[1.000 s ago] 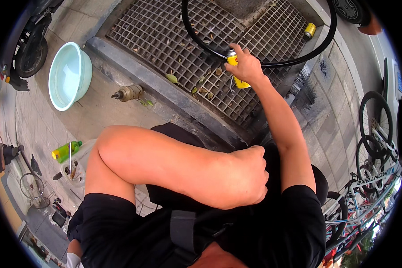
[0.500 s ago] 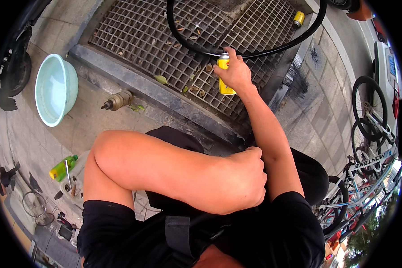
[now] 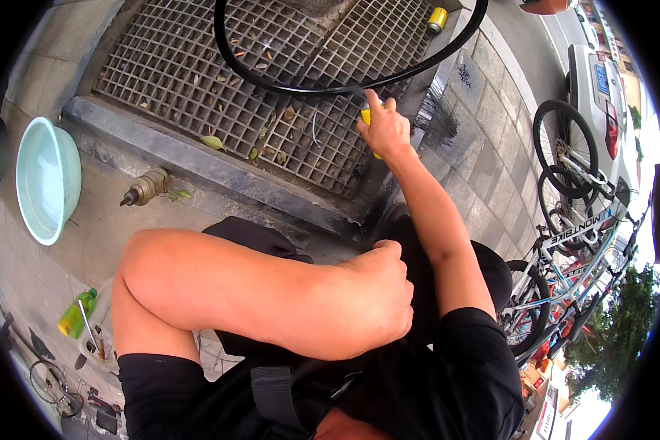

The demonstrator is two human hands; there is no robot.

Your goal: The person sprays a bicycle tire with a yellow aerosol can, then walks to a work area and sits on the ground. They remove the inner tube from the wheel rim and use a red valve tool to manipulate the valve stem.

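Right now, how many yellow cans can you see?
2. One yellow can is in the right hand, near the black tyre. The other lies at the grate's far right corner. More may be hidden.

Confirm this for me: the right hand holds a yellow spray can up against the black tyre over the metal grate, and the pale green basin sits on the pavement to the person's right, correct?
Not quite. The head view shows the pale green basin on the pavement to the person's left, not the right. The rest stands: the right hand holds a yellow spray can up against the black tyre over the metal grate.
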